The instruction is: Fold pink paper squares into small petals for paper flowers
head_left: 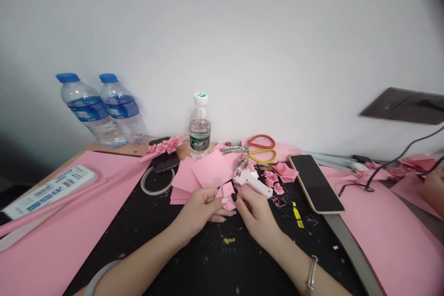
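Between my two hands is a small folded piece of pink paper (227, 192). My left hand (201, 208) pinches it from the left, thumb on top and fingers underneath. From the right, my right hand (255, 212) grips its edge between thumb and fingers. Just beyond the hands lie loose pink paper squares (211, 169). A white glue gun (251, 180) rests close behind my right hand. Scissors (262, 149) with one red and one yellow handle loop lie behind it. Small folded pink paper flowers (279, 175) sit to the right of the glue gun.
A phone (316, 184) lies at right, a tape roll (157, 181) at left. A small bottle (200, 125) and two larger bottles (120, 111) stand by the wall. Large pink sheets (104, 208) cover both sides. Another person's hand (432, 192) shows at far right near a cable (391, 159).
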Demonstrator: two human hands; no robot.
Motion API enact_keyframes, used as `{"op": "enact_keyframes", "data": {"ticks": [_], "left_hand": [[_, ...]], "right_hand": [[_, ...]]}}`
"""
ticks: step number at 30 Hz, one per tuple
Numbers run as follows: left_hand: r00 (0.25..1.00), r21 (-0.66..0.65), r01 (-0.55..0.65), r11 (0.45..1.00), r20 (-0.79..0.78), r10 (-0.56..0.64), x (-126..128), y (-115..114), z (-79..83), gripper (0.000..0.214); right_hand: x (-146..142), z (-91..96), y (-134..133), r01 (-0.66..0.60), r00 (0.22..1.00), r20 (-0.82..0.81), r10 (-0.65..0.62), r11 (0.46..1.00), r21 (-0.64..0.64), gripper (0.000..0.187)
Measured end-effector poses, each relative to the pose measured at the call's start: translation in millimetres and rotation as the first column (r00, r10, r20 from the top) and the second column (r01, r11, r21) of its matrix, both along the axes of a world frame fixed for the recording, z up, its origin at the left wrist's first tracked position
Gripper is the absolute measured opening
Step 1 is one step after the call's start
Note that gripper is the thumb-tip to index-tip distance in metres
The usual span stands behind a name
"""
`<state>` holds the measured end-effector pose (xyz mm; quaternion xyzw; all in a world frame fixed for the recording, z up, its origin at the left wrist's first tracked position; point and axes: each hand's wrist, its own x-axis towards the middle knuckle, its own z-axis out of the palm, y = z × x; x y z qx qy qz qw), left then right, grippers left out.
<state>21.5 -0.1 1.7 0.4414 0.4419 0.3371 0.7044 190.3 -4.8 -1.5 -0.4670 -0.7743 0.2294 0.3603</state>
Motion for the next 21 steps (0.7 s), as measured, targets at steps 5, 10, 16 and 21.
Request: {"op": "enact_keyframes", "data": {"ticks": [5,10,16,21], "left_hand": [[1.0,-0.025,0.006,1.0,0.012,-0.006,-0.2,0.2,1.6,0.027],[0.999,-0.03,0.018,0.999,0.029,-0.017,-0.4,-0.3,1.7,0.026],[0.995,-0.057,0.044,0.997,0.091,-0.039,-1.8,0.3,1.4,0.026],[0.996,-0.06,0.072,0.996,0.059,-0.068,-3.0,2.5,6.4,0.028]], "right_hand": [[-1.8,-1.4,0.3,-0.053,0.998,0.025,0.053,0.999,-0.013,0.031],[-2.2,-2.3,-0.7,-0.052,0.997,0.049,0.052,0.999,-0.009,0.03],[-0.2,-1.9,-0.1,-0.05,0.997,0.052,0.048,0.998,0.038,0.029],[3.1,-0.7,1.4,-0.083,0.994,0.083,0.077,0.994,0.069,0.028]]}}
